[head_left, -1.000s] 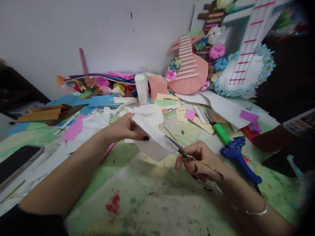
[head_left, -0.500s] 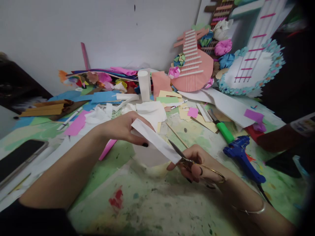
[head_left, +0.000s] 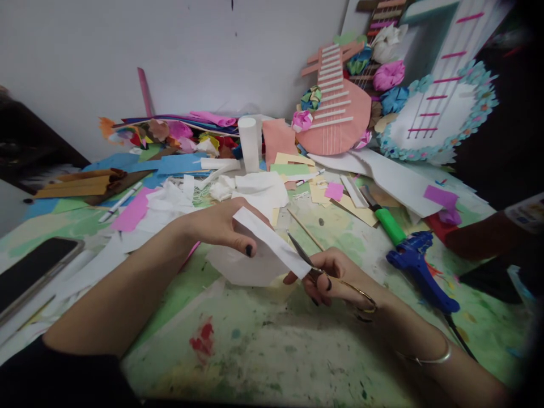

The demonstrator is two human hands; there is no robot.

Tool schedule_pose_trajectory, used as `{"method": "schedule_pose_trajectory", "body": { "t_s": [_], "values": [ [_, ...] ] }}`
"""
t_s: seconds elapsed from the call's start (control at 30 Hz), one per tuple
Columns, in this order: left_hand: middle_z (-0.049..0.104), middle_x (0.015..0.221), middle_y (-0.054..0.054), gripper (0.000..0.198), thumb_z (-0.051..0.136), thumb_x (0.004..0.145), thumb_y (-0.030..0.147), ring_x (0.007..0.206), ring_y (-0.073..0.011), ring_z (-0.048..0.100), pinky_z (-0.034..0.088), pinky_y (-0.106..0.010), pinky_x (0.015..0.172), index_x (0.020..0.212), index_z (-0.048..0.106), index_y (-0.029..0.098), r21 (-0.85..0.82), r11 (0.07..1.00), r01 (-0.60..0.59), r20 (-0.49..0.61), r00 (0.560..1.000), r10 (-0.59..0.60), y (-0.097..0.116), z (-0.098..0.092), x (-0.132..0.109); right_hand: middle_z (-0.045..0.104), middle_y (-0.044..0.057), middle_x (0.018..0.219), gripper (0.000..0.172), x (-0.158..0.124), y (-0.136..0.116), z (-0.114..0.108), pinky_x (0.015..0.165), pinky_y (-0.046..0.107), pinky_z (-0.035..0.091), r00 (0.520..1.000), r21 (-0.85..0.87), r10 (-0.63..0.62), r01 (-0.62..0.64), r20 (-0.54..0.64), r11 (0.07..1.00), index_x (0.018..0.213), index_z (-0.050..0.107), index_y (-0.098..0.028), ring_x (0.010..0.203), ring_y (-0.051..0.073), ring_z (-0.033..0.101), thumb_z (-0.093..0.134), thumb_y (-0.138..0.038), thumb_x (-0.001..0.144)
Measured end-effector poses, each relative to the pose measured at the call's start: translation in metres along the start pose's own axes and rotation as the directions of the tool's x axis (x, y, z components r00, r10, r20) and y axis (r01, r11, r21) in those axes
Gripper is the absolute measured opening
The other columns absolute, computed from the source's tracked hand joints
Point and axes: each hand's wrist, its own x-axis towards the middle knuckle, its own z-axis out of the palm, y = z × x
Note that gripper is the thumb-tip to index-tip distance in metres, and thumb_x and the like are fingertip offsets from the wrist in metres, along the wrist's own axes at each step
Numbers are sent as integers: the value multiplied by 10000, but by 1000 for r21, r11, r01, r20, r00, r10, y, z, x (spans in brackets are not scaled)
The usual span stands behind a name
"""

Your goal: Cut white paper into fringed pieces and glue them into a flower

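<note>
My left hand (head_left: 221, 225) pinches a sheet of white paper (head_left: 255, 258) above the paint-stained table, thumb on top. A narrow folded strip of the paper runs down to the right toward my right hand (head_left: 335, 277). That hand is closed on a pair of small scissors (head_left: 314, 266) with gold handles. The blades point up and left along the strip's edge and look nearly closed. A thin bangle circles my right wrist.
A blue glue gun (head_left: 419, 266) and a green-handled cutter (head_left: 385, 221) lie to the right. A phone (head_left: 29, 275) rests at the left edge. Paper scraps, a white tube (head_left: 249, 144) and paper guitars (head_left: 340, 107) crowd the back. Another person's arm (head_left: 480, 238) reaches in at the right.
The paper has turned in my left hand so a narrow strip now faces the scissors. Both hands have shifted slightly left and up, and the blades have closed further along the paper's edge.
</note>
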Motion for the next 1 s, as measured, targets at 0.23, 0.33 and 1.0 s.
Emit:
{"method": "schedule_pose_trajectory", "body": {
  "t_s": [0.23,0.33,1.0],
  "values": [
    [684,760,-81,416,646,741,537,702,-159,603,483,-224,602,803,718,132,4,1000,9,-198,980,-8,-5,6,2,499,-23,548,616,1,-1,0,404,167,334,999,-24,43,-44,-31,999,965,698,-54,441,47,429,689,-600,681],
    [669,681,-46,200,691,746,338,620,-121,582,465,-198,557,718,714,141,-1,1000,26,-224,974,-25,-1,8,3,514,-18,535,599,1,-1,-1,398,164,328,999,-35,36,-36,-20,999,944,690,-54,435,49,445,677,-600,696],
    [700,728,-28,175,798,618,242,651,-129,623,483,-188,572,759,724,169,-8,1000,14,-153,988,-15,7,11,3,710,55,721,809,-9,-7,-13,368,140,414,972,237,37,-94,232,967,1454,167,-191,392,75,567,601,-488,839]
  ]
}}
